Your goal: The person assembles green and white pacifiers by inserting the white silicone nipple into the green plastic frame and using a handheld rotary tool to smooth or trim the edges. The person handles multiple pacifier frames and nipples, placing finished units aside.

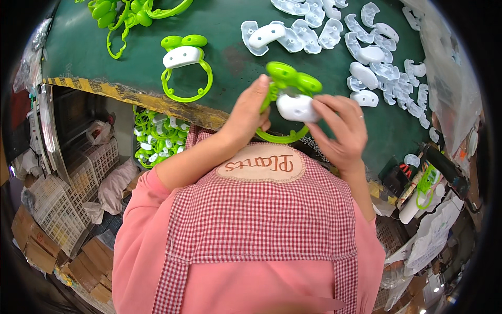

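Observation:
My left hand [248,110] grips the left side of a bright green plastic ring [285,138] with two rounded lobes on top. Against the front of that ring, just under the lobes, my right hand [342,128] pinches a glossy white plastic cover [296,108] with small holes. Whether the cover is seated or only held against the ring, I cannot tell. To the left on the green table [230,78] lies a similar green ring with a white cover [181,56] across it.
Several loose white covers [364,75] are spread over the table's right and far side. Green ring parts [133,13] are heaped at the far left. Below the worn striped table edge [120,93], a container holds green-and-white pieces [159,137]. Plastic crates [57,204] and cardboard [36,240] stand at left.

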A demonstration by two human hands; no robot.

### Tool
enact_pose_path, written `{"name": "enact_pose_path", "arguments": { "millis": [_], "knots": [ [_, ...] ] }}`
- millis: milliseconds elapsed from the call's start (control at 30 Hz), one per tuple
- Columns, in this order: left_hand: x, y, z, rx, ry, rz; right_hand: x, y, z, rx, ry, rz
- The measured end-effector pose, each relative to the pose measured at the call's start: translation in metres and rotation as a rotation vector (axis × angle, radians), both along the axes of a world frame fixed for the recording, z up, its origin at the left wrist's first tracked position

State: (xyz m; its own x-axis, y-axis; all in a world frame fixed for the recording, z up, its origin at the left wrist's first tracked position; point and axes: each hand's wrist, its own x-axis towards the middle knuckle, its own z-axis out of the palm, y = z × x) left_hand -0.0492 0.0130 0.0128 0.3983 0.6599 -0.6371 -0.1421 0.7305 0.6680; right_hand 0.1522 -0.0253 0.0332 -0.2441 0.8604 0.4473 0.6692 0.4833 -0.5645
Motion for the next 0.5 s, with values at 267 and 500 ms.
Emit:
{"name": "enact_pose_path", "arguments": {
  "millis": [267,500],
  "knots": [
    [0.002,-0.002,0.014,0.111,-0.072,-0.001,-0.013,-0.004,-0.01,0.044,-0.049,-0.126],
    [0.0,0.001,0.014,0.133,-0.134,0.019,-0.022,-0.002,-0.01,-0.391,0.659,-0.239]
  ]
}}
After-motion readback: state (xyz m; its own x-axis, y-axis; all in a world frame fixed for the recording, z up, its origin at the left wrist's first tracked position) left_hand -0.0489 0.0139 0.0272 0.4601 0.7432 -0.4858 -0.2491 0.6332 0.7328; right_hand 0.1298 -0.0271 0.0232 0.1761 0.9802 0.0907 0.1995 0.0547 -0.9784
